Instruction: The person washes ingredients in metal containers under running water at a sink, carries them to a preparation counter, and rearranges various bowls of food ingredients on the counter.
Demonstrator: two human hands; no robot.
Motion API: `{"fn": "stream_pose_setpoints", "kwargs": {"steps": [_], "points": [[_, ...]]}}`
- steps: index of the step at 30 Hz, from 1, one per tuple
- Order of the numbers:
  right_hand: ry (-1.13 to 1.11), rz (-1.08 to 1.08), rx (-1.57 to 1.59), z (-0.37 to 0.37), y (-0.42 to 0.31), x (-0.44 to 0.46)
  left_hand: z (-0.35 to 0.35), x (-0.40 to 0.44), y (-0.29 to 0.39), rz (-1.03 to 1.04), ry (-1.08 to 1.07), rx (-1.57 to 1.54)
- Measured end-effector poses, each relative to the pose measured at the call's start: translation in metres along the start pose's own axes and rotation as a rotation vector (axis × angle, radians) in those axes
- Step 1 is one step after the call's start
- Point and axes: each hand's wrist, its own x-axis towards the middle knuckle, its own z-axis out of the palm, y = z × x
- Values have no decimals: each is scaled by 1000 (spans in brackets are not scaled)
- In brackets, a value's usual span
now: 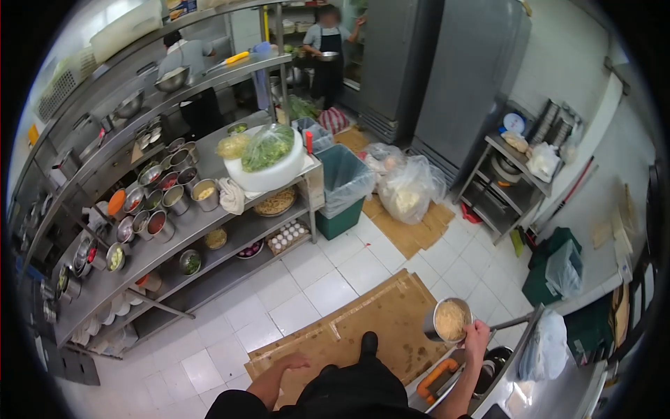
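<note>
My right hand (477, 341) grips the rim of a round metal container (431, 325) at the lower right. Pale, shredded-looking food (451, 320) fills it; I cannot make out its kind. The container is held above the floor, beside the metal counter's edge. My left hand (294, 360) hangs low on the left over the cardboard mat (349, 325), holding nothing, with its fingers stretched out. One black shoe (369, 342) of mine stands on the mat between the hands.
On the left a long steel table (150, 255) carries several metal food containers and a white tub (269, 173) with bagged greens. A green bin (340, 221) stands at its end. Plastic bags (412, 192) lie on cardboard near tall fridges (460, 84). Two people (326, 59) work at the back.
</note>
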Motion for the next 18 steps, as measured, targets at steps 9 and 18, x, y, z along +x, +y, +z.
{"fn": "stream_pose_setpoints", "kwargs": {"steps": [9, 18], "points": [[-387, -138, -121, 92, -96, 133, -6, -114, 1, -344, 374, -792], [-764, -280, -334, 223, -88, 191, 152, -28, 43, -486, 944, -535]]}}
